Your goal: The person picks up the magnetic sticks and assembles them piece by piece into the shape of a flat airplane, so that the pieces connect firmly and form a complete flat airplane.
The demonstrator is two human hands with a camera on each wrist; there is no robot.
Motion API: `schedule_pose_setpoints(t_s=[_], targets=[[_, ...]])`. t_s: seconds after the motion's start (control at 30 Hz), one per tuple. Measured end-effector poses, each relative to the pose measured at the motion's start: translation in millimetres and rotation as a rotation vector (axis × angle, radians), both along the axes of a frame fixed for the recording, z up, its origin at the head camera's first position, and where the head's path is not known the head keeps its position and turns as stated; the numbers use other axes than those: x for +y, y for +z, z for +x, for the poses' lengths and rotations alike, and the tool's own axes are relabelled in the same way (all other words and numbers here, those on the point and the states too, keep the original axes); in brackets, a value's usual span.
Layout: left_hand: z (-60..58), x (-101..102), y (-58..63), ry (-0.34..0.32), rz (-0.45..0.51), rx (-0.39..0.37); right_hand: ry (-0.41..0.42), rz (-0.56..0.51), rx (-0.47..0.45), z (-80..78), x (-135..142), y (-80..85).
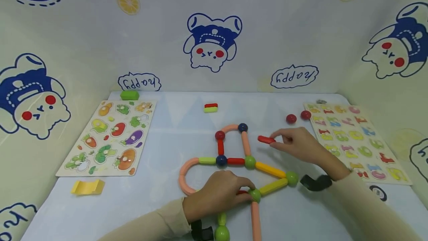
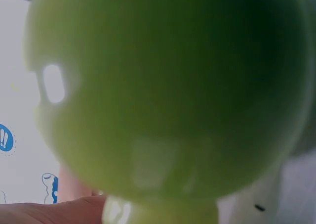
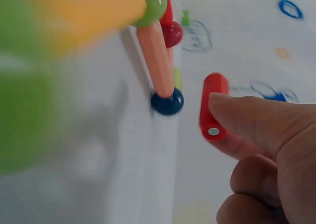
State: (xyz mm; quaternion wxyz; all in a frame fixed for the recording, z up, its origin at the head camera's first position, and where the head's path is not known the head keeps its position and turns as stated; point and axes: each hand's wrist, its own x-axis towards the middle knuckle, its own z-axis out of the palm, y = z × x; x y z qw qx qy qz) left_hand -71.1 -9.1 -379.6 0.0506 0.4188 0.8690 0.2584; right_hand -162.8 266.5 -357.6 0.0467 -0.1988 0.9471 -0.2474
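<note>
My right hand (image 1: pixel 297 144) pinches a short red magnetic rod (image 1: pixel 266 139) between thumb and fingers, above the table and right of the assembled figure; the right wrist view shows a silvery magnet disc in the rod's end. Lower down, my left hand (image 1: pixel 220 190) has thumb and index finger around another red rod (image 1: pixel 242 192), right against a green ball (image 1: pixel 255 195). That rod is mostly hidden by the fingers. The figure joins straight and curved rods with balls, among them a blue ball (image 1: pixel 221 160) and a yellow rod (image 1: pixel 270 169). A green ball (image 2: pixel 163 95) fills the left wrist view.
Two loose red balls (image 1: pixel 291 118) lie near the sticker-like picture board (image 1: pixel 364 144) at right. A vegetable picture board (image 1: pixel 103 137) lies at left, with a yellow block (image 1: pixel 87 187) in front and a green block (image 1: pixel 129 95) behind. Red and yellow-green pieces (image 1: pixel 211 108) sit at the back.
</note>
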Motion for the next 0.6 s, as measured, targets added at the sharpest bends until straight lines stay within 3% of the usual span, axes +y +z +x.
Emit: schedule_pose_setpoints(t_s=[0.13, 0.27, 0.6], targets=[[2.3, 0.6, -2.4, 0.01, 0.011, -0.01, -0.131, 0.011, -0.04, 44.3, 32.5, -13.3], [1.7, -2.0, -0.7, 0.013, 0.017, -0.022, -0.212, 0.018, -0.071, 75.6, 50.0, -20.5], [2.3, 1.4, 1.2, 0.002, 0.023, -0.043, -0.316, 0.065, -0.046, 121.1, 79.9, -18.9]])
